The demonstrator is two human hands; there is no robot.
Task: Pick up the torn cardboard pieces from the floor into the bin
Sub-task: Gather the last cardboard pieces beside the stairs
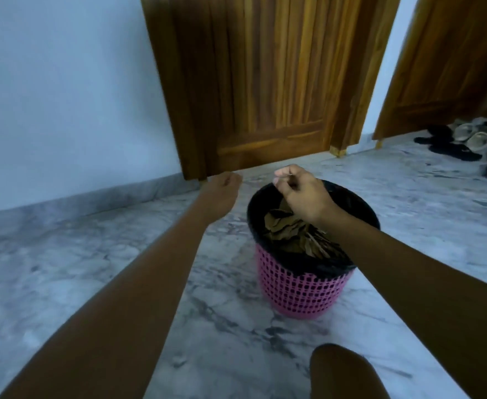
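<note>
A pink mesh bin (299,292) with a black liner stands on the marble floor at centre. Several brown torn cardboard pieces (291,231) lie piled inside it. My right hand (302,191) hovers over the bin's far rim with fingers pinched together. A thin brown sliver shows at the fingertips, and a brown piece reaches up to the underside of the hand. My left hand (222,191) hangs in the air left of the bin, fingers loosely curled, nothing visible in it. No loose cardboard shows on the floor.
A wooden door (265,82) stands just behind the bin, and a second wooden panel (449,59) is at the right. Several sandals and slippers (466,142) lie on the floor at far right. A white wall (64,82) runs along the left. My knee (343,372) shows at the bottom.
</note>
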